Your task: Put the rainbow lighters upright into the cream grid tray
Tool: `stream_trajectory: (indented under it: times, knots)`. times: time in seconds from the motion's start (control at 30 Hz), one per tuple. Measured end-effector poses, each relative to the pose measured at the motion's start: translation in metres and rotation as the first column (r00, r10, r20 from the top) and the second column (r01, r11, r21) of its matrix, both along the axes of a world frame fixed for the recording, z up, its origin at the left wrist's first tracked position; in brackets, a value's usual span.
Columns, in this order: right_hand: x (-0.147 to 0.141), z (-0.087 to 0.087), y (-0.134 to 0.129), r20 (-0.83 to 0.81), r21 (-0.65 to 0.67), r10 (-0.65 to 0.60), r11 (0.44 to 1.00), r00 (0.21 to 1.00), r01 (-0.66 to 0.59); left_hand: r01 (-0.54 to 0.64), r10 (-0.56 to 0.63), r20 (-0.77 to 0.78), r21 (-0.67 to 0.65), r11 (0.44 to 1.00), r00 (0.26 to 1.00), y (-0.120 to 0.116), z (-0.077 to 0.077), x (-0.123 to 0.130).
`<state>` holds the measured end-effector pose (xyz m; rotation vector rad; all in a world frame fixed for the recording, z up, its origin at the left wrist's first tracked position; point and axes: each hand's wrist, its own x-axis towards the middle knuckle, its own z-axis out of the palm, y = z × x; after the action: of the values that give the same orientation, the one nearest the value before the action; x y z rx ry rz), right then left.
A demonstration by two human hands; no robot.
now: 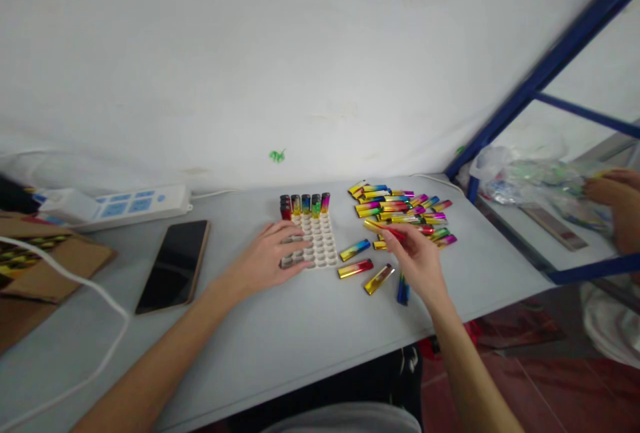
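Observation:
A white tray [323,243] with rows of small holes lies on the table. Several shiny, multicoloured lighters [306,204] stand upright along its far edge. My left hand [273,253] rests over the tray's left side, fingers spread and holding nothing; it hides part of the holes. Between the thumb and fingers of my right hand [415,256] is a yellow-and-red lighter [376,226], raised at the near side of a loose pile of lighters [395,206]. Nearer to me lie a blue-and-yellow lighter [355,250], a red-and-yellow lighter [355,269] and a gold lighter [379,279].
A dark-screened phone [173,266] lies left of the tray, with a power strip [140,204] behind it. At far left are an open cardboard box [55,273] and a white cable [75,277]. A blue metal frame [530,99] stands right; beyond it is another person's hand [613,189].

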<state>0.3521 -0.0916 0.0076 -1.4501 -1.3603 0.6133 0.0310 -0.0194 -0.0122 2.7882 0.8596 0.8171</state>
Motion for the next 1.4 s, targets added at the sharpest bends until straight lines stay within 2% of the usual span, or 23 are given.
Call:
stream_trajectory:
  times: [0.13, 0.23, 0.5, 0.73, 1.03, 1.17, 1.4]
  knots:
    - [-0.016, -0.017, -0.024, -0.23, -0.058, -0.051, 0.998, 0.972, 0.039, -0.011, 0.011, -0.006, 0.001, 1.0, 1.0, 0.001, 0.001, -0.003]
    - [-0.02, -0.027, -0.025, -0.297, -0.087, -0.083, 0.994, 0.951, 0.06, -0.01, 0.01, 0.0, 0.003, 1.0, 1.0, 0.0, 0.001, -0.003]
    - [-0.01, -0.03, -0.003, -0.15, -0.061, -0.057, 0.997, 0.987, 0.048, 0.046, -0.048, 0.068, 0.03, 0.998, 0.997, 0.001, -0.005, 0.002]
    - [-0.005, -0.032, 0.012, -0.088, -0.082, -0.007, 0.997, 0.996, 0.0, 0.017, -0.017, 0.083, 0.003, 1.0, 0.996, -0.003, -0.003, 0.006]
    - [-0.03, -0.005, 0.026, -0.226, 0.013, 0.072, 0.997, 0.971, -0.071, 0.029, -0.03, 0.073, 0.016, 0.999, 0.997, -0.003, -0.002, 0.006]
    - [-0.043, 0.007, 0.045, -0.285, 0.057, 0.174, 0.985, 0.943, -0.165, 0.026, -0.026, 0.058, 0.012, 1.0, 0.998, -0.004, -0.002, 0.005]
    - [-0.067, 0.029, 0.084, -0.263, 0.113, 0.33, 0.944, 0.907, -0.31, 0.011, -0.01, 0.033, -0.022, 1.0, 0.999, -0.005, -0.001, 0.005]
